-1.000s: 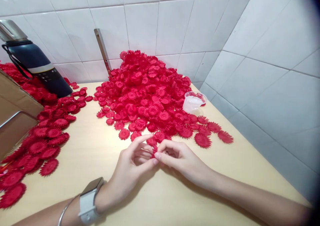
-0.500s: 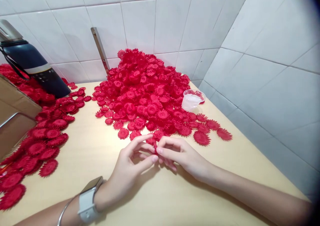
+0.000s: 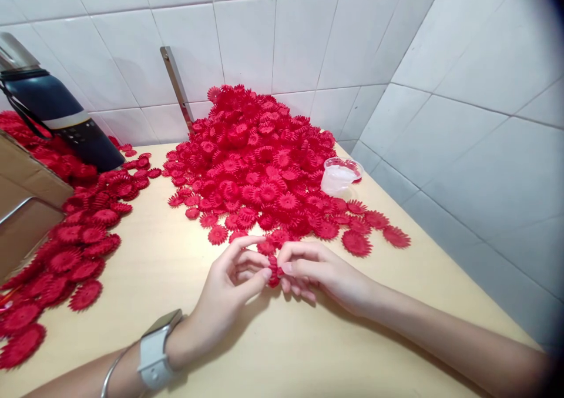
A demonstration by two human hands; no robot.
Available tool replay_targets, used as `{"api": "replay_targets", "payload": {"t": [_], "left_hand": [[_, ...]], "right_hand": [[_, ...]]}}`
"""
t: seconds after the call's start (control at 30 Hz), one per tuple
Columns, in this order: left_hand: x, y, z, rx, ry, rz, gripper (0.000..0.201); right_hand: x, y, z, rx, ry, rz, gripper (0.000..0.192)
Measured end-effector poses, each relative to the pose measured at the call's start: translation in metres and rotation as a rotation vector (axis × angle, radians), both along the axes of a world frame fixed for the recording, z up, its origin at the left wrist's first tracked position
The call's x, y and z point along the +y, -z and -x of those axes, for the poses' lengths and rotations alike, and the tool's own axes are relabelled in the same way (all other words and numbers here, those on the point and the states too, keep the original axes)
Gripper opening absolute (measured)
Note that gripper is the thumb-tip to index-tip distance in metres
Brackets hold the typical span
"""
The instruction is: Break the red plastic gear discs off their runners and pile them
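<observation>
Two bare hands meet near the middle of a pale wooden tabletop (image 3: 273,351), pinching a small red plastic flower piece (image 3: 274,270) between them. The left hand (image 3: 229,295), with a white smartwatch (image 3: 154,351) and thin bangle on its wrist, closes thumb and forefinger on the piece; the right hand (image 3: 321,274) grips it from the other side with curled fingers. Most of the piece is hidden by the fingertips, so its shape is hard to make out.

Compared with half a second earlier, the hands have drawn slightly toward the viewer and more red shows between them.

Just beyond lies a large heap of red plastic flower pieces (image 3: 255,163) against the white tiled wall, with a small clear plastic cup (image 3: 337,177) at its right edge. A second spread of red pieces (image 3: 74,251) and a dark blue flask (image 3: 57,116), cut off at the frame edge, sit on the left. Bare tabletop lies open in front of the hands and between the two piles.
</observation>
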State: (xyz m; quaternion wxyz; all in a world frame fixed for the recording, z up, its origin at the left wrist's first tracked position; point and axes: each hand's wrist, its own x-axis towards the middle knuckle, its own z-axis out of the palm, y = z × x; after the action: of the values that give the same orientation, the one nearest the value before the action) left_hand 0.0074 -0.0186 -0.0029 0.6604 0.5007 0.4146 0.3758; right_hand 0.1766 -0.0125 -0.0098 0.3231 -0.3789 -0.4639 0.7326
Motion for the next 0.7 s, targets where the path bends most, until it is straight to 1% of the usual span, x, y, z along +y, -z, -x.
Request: {"api": "replay_targets", "payload": {"t": [0.13,0.27,0.37,0.47,0.6,0.7], "left_hand": [[-0.0008,-0.0007,-0.0003,-0.008,0.029,-0.007,0.030],[-0.0023,-0.0010,-0.0013,-0.012,0.032,-0.014,0.024],[-0.0030,-0.0012,-0.0019,-0.014,0.034,-0.009,0.021],[-0.0030,-0.0014,-0.0017,-0.019,0.038,-0.008,0.022],[-0.0017,-0.0010,-0.0001,-0.016,0.063,-0.021,0.020],[-0.0008,-0.0007,-0.0001,-0.044,0.113,0.001,0.023]], "right_hand": [[-0.0002,-0.0009,-0.0007,-0.007,0.008,0.023,0.010],[0.0013,-0.0004,-0.0012,0.006,0.001,0.073,0.013],[0.0031,0.0003,-0.0023,0.004,-0.004,0.081,0.014],[0.0040,0.0002,-0.0034,-0.005,-0.019,0.056,0.011],[0.0019,-0.0018,-0.0022,-0.032,-0.040,-0.023,0.005],[-0.0018,-0.0037,0.0001,-0.053,-0.036,-0.047,0.008]]}}
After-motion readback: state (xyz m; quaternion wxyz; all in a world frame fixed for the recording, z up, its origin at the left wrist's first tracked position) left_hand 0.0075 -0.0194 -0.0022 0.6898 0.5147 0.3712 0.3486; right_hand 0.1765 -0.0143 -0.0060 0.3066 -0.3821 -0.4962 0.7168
